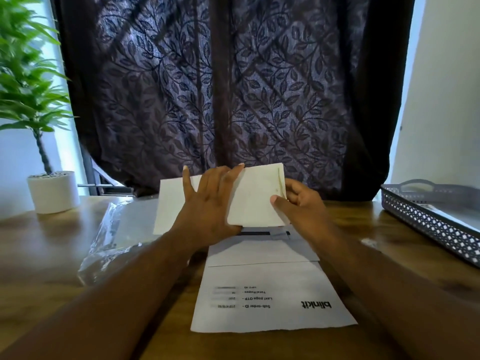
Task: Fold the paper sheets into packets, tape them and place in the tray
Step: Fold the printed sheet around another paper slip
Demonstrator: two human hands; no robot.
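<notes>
Paper: white folded paper sheet (255,201) was held in the middle of the view, over the far end of the brown wooden table (52,258); one flap was folded over from the right side, the other part stuck out to the left.
Left hand: left hand (210,206) lay flat on the paper w/ fingers straight and spread, pressing the fold, not curled round anything.
Right hand: right hand (302,203) pinched the right edge of the flap, thumb on top, other fingers curled behind the edge.
Tray: grey perforated plastic tray (426,224) stood at the right side of the table, well apart from the paper; what was inside I cannot tell.
Printed sheet: white printed sheet w/ upside-down "blinkit" logo (272,297) lay flat near the person, btw both forearms; its far end went under the held paper.
Plastic bag: clear crumpled plastic bag (111,229) lay left of the paper.
Bg: green plant in a white round pot (53,192) at the far left corner; dark leaf-pattern curtain (220,87) behind the table.
</notes>
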